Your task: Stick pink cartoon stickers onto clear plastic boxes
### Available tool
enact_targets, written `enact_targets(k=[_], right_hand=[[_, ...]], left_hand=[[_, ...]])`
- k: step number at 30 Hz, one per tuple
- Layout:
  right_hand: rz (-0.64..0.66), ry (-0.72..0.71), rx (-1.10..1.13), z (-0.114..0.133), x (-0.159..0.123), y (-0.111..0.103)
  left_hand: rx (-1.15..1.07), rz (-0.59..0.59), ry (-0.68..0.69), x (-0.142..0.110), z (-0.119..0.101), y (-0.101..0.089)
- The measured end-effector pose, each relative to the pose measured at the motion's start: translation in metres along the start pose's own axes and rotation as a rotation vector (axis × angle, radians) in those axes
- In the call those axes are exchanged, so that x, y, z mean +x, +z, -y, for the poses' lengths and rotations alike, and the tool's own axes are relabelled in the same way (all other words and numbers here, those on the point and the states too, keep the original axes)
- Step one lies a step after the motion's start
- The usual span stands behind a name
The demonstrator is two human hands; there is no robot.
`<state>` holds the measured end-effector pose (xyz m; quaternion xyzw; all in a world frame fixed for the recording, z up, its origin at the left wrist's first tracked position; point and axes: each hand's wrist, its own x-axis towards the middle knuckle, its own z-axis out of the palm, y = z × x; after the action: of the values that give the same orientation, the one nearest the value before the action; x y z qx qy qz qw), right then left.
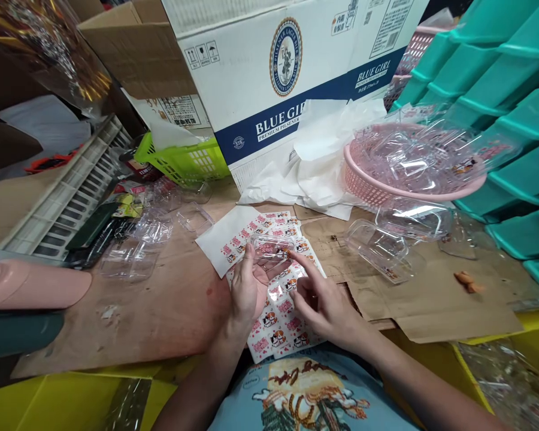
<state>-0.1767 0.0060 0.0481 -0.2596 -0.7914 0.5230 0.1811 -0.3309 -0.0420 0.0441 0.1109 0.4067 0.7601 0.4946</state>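
A small clear plastic box (pixel 273 246) with a pink-lettered cartoon sticker on it rests in my left hand (pixel 248 287), gripped between thumb and fingers. My right hand (pixel 321 293) points its index finger at the right end of the box, touching the sticker there; its other fingers are curled. Beneath both hands lie sticker sheets (pixel 285 323) printed with pink lettering and cartoon animals. A white backing sheet (pixel 218 239) sticks out at their upper left.
A pink basket (pixel 354 176) heaped with clear boxes stands at right, loose clear boxes (pixel 377 245) before it. Teal bins (pixel 512 114) are stacked behind. A large carton (pixel 251 78), crumpled white paper (pixel 314 161) and a green basket (pixel 197 161) line the back. A pink bottle (pixel 36 284) lies left.
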Motion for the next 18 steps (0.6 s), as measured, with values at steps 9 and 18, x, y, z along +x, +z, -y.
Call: enact_targets(k=[9, 18], right_hand=[[-0.152, -0.012, -0.605, -0.013, 0.002, 0.01], [-0.107, -0.088, -0.792, -0.01, 0.006, 0.004]], left_hand=[[0.025, -0.037, 0.041, -0.001, -0.002, 0.006], [0.012, -0.051, 0.023, -0.002, -0.002, 0.009]])
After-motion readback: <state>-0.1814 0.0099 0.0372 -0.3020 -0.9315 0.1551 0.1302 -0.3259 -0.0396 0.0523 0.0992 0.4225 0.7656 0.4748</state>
